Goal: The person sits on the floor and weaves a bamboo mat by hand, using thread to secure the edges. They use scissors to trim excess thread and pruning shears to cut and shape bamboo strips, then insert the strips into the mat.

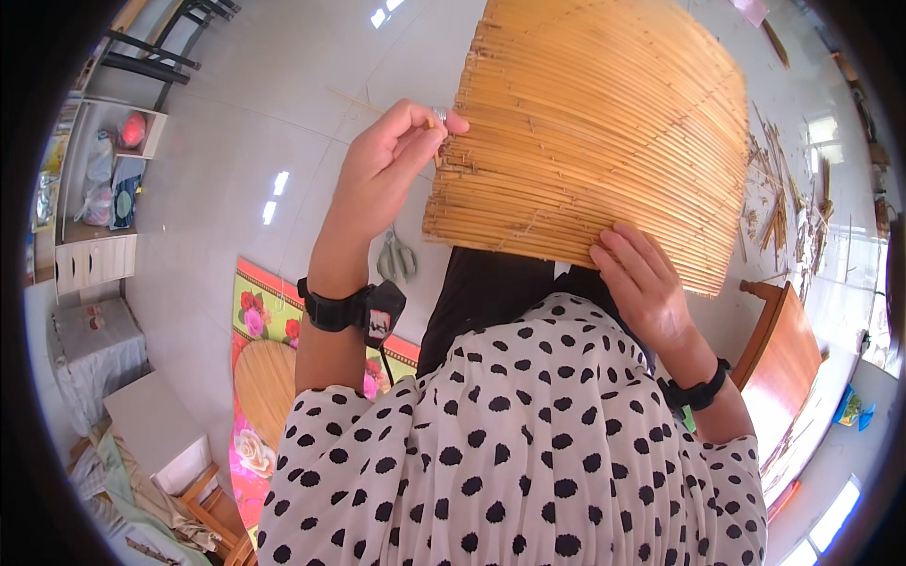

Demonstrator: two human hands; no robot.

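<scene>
A stiff mat of golden straw stalks (pixel 595 132), bound in close parallel rows, lies tilted over my lap. At its ragged left edge my left hand (pixel 392 165) is closed in a pinch, thumb against forefinger, with a small yellowish stalk end between the fingertips. My right hand (pixel 646 288) holds the near edge at the right, its fingers flat on top and the thumb hidden. Below my left hand, a pair of grey-green scissors (pixel 396 257) lies on the floor.
Loose stalks (pixel 779 203) are strewn on the tiled floor to the right, by a brown wooden stool (pixel 779 335). On the left are a floral mat (pixel 255 325) with a round wooden board (pixel 269 382), and a shelf unit (pixel 99 264). Black metal furniture legs (pixel 151 66) stand far left.
</scene>
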